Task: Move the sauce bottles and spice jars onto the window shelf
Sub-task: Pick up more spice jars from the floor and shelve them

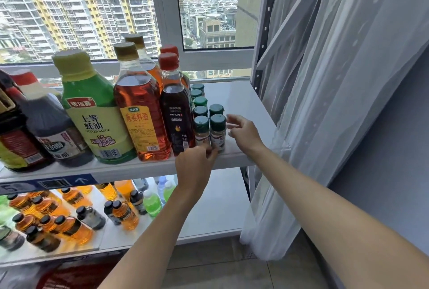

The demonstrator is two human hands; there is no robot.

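White window shelf [241, 100] below a high-rise view, sauce bottles [97, 112] left of green-capped spice jars [217, 132], left hand [193, 165] fingertips at front jar's base, right hand [243, 134] spread beside it, sheer curtain [336, 103] right of shelf.

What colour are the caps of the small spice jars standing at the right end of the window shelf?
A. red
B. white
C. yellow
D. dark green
D: every spice jar in the cluster right of the dark red-capped bottle on the window shelf has a dark green cap; the red and yellow caps are on the taller bottles.
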